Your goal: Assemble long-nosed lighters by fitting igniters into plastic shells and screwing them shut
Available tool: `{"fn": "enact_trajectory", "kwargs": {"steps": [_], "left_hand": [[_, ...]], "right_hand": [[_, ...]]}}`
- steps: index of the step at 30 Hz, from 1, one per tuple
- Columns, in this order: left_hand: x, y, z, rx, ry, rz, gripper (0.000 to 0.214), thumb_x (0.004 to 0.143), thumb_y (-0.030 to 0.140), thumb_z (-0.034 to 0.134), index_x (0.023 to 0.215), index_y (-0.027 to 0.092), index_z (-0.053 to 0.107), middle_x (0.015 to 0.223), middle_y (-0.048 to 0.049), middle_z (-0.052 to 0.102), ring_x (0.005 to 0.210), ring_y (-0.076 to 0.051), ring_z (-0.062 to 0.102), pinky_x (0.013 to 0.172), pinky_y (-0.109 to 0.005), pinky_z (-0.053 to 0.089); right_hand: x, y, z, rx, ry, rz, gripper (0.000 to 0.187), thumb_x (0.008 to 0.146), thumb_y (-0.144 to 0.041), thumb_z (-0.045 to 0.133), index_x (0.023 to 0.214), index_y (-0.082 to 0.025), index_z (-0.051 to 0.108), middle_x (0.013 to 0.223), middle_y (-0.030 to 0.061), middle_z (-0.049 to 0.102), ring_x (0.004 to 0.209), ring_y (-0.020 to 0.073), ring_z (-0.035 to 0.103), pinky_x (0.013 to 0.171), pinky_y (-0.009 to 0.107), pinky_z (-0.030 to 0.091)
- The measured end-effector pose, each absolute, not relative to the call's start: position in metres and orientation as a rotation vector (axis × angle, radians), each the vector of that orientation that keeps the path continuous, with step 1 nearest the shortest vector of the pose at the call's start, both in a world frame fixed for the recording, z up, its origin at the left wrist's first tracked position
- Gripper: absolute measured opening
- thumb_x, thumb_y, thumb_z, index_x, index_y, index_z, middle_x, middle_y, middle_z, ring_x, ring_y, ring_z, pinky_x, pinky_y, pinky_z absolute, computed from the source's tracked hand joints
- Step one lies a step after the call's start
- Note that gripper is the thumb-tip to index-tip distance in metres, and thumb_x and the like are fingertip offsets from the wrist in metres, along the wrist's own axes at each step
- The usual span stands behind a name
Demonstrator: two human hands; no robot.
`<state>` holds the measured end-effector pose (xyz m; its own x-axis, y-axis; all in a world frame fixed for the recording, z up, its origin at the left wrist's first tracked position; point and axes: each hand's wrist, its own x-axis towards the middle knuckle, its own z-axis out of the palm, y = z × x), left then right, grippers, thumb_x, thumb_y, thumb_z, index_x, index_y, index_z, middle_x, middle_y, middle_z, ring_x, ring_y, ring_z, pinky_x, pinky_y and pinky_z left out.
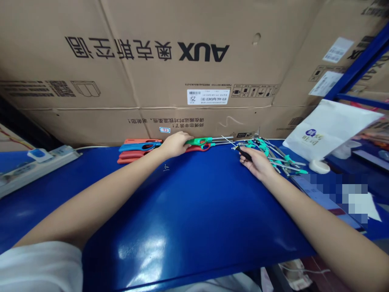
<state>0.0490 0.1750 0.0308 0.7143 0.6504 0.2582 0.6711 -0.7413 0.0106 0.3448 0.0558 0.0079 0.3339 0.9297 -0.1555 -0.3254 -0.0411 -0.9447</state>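
Note:
My left hand (175, 144) reaches to the back of the blue table (188, 211) and is closed on the green handle of a long-nosed gas lighter (203, 141). That lighter lies on a row of red and blue lighters (138, 149). My right hand (257, 162) rests palm down a little to the right, its fingers curled round a small dark tool with a thin metal shaft (240, 149). Just beyond it lies a heap of metal tubes with green fittings (275, 156).
Large cardboard boxes (182, 61) form a wall behind the table. A white power strip (36, 164) lies at the left. At the right are a white paper bag (328, 129), a small white round object (319, 165) and a blue shelf frame (361, 61).

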Motion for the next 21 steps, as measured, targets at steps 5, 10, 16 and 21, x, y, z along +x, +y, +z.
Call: {"fn": "enact_trajectory", "kwargs": {"steps": [5,10,16,21], "left_hand": [[0.053,0.178,0.023,-2.804,-1.062,-0.459,0.032,0.097,0.022,0.049,0.121,0.018,0.071,0.117,-0.0096,0.074,0.108,-0.025,0.067,0.095,-0.036,0.054],[0.056,0.176,0.017,-2.742,-1.074,-0.492,0.03,0.098,0.021,0.051,0.117,0.018,0.073,0.118,-0.0098,0.073,0.112,-0.026,0.065,0.094,-0.036,0.055],[0.064,0.158,0.013,-2.677,-1.037,-0.52,0.037,0.102,0.034,0.049,0.125,0.011,0.068,0.12,-0.0169,0.069,0.112,-0.031,0.062,0.094,-0.043,0.052],[0.07,0.142,0.011,-2.715,-0.903,-0.488,0.04,0.102,0.039,0.052,0.135,0.018,0.062,0.131,-0.0138,0.063,0.116,-0.029,0.058,0.095,-0.04,0.049]], "right_hand": [[0.342,0.054,0.005,-1.228,-0.699,1.137,0.015,0.067,-0.019,0.083,0.075,-0.014,0.072,0.066,0.0006,0.065,0.05,0.0062,0.051,0.047,0.018,0.046],[0.339,0.054,0.004,-1.249,-0.722,1.114,0.015,0.067,-0.02,0.083,0.075,-0.015,0.072,0.067,0.0005,0.066,0.051,0.0065,0.051,0.047,0.018,0.045],[0.339,0.054,0.003,-1.254,-0.745,1.1,0.015,0.066,-0.021,0.082,0.076,-0.015,0.073,0.068,0.0008,0.066,0.05,0.0065,0.051,0.046,0.019,0.043],[0.339,0.054,0.001,-1.261,-0.762,1.093,0.017,0.064,-0.023,0.083,0.076,-0.015,0.074,0.069,0.001,0.067,0.051,0.0071,0.05,0.046,0.019,0.043]]}}
